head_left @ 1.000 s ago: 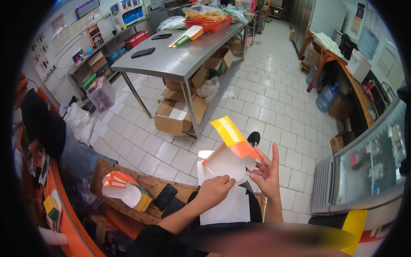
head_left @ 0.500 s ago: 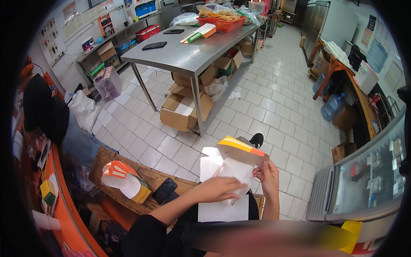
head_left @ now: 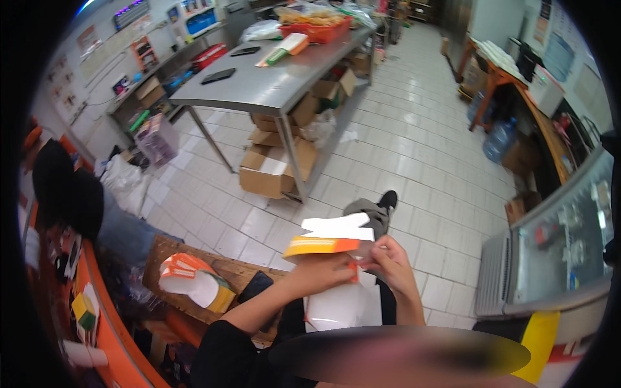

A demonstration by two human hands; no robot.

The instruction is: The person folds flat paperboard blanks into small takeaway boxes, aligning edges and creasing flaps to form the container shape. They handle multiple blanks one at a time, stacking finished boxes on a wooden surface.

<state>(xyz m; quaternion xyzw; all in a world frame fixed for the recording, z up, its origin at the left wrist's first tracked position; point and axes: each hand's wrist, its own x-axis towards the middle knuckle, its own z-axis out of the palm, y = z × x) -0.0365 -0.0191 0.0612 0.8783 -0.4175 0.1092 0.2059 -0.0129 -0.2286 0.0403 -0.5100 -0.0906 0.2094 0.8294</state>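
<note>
Over my lap is a partly folded paper food carton (head_left: 321, 246), white with a yellow and orange printed strip. My left hand (head_left: 325, 271) has its fingers curled against the carton just below that strip, its fingertips near a small orange flap. At the carton's right end my right hand (head_left: 392, 260) pinches the edge between thumb and fingers. Below my hands a white card panel (head_left: 343, 306) lies across my lap; whether it belongs to the same carton I cannot tell. More white flaps (head_left: 336, 225) stick out beyond the strip.
To my left, a wooden bench (head_left: 162, 258) bears folded orange and white cartons (head_left: 194, 283) and a dark phone (head_left: 256, 285). Ahead stands a steel table (head_left: 259, 84) with a red basket (head_left: 317, 31). A person (head_left: 71, 184) is at the left; a glass-topped cooler (head_left: 556, 252) at the right.
The carton's printed strip has swung left and lower. My left hand has gone from lying on the white panel to gripping near the strip; my right hand has closed in beside it.
</note>
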